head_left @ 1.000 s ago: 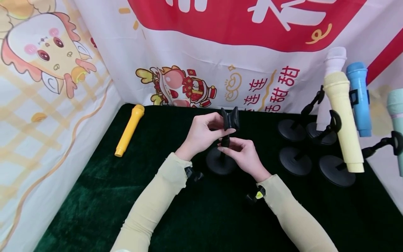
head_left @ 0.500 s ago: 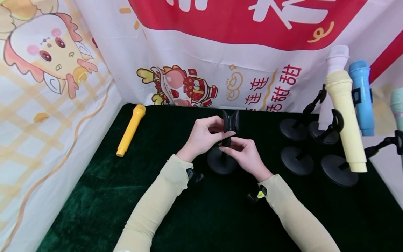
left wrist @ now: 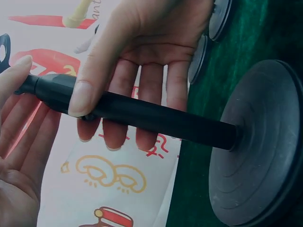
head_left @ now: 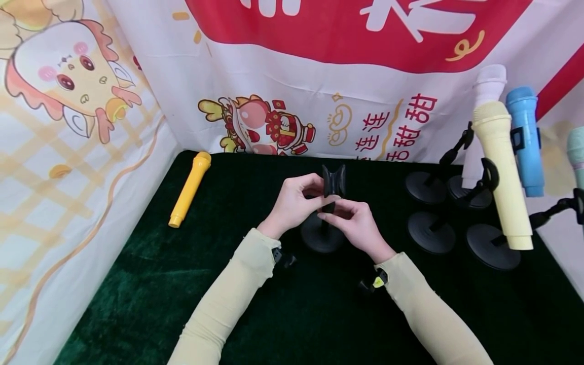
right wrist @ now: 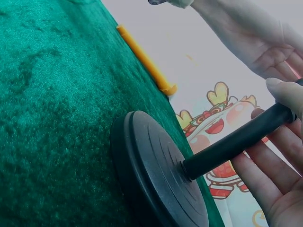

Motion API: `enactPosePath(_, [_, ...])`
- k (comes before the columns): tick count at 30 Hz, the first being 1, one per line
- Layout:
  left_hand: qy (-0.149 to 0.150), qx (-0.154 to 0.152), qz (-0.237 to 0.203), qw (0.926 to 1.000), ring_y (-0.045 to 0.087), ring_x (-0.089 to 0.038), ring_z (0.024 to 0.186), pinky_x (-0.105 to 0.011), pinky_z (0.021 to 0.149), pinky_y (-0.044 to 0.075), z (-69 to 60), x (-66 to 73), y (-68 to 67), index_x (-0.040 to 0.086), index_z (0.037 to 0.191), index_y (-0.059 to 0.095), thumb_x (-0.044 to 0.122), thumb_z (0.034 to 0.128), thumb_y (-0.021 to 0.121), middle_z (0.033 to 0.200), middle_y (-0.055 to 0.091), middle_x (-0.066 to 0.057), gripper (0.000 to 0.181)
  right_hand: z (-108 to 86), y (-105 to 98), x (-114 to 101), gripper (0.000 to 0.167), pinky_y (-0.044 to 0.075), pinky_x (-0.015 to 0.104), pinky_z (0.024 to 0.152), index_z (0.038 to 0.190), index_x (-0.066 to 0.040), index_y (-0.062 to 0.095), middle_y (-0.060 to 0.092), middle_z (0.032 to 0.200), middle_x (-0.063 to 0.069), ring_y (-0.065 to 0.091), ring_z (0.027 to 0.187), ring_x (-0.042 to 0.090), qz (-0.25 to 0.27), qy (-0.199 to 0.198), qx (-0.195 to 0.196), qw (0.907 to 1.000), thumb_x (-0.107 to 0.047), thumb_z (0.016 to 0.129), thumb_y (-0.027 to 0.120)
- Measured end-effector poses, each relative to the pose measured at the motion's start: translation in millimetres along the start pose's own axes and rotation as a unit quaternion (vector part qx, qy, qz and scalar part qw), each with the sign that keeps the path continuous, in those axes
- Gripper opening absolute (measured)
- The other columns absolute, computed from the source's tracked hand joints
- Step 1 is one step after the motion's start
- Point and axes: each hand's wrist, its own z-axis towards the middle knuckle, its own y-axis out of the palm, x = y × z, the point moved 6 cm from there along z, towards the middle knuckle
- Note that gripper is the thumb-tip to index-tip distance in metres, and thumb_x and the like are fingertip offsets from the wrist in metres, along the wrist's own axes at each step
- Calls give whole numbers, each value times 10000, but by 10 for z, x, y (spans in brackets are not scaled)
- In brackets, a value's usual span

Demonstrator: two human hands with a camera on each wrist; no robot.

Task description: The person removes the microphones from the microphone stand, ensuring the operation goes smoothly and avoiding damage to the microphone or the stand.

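Already four microphones [head_left: 504, 177] sit mounted; left hand [head_left: 295, 202] and right hand [head_left: 359, 225] pinch a stand [left wrist: 165, 119], its holder [head_left: 335, 181] vacant, so mounting the orange microphone [head_left: 189, 189] seemingly remains.

On the white cloth [head_left: 269, 66] at the back, red Chinese signs [head_left: 382, 121] say "连连" in one line and "甜甜" in the next, and the signs under them are cut off at the bottom. On the cloth's big red patch [head_left: 319, 45] are fat white signs [head_left: 444, 23] that run off the top, so I can't read them. The left wrist view shows tiny letters [left wrist: 97, 10], "ant", on the cloth too.
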Motion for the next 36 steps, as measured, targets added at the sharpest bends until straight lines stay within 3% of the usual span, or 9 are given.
enactPosePath(11, [69, -53, -32, 10000, 711, -143, 902, -335, 849, 582, -3, -43, 12, 84, 981, 748, 105, 922, 779, 956, 740, 12, 70, -8, -20, 64, 248, 584, 298, 797, 1164, -114, 766, 750, 1000, 54, 713, 884, 226, -20, -55, 35, 10000, -126, 917, 790])
enactPosePath(21, [101, -37, -33, 9999, 719, -137, 877, -338, 818, 588, -5, -51, 5, 131, 964, 744, 170, 920, 792, 929, 734, 46, 76, -34, 32, -31, 250, 574, 296, 859, 1176, 6, 741, 741, 1091, 141, 717, 993, 216, -32, 74, -219, 9997, -15, 927, 744])
enactPosePath(28, [5, -80, -57, 10000, 722, -140, 874, -342, 797, 591, -9, -46, 0, 167, 959, 741, 234, 924, 791, 921, 732, 64, 91, -92, 61, -72, 234, 568, 393, 895, 1148, 54, 735, 742, 1089, 128, 705, 1025, 202, -168, 229, -385, 9989, -17, 926, 748])
enactPosePath(36, [-12, -111, 107, 9999, 718, -122, 863, -324, 802, 588, -2, -33, 6, 178, 959, 734, 243, 927, 787, 916, 727, 69, 89, -129, 66, 22, 232, 568, 308, 879, 1166, 38, 734, 733, 1125, 138, 703, 1031, 182, -239, 291, -484, 9981, -32, 945, 731])
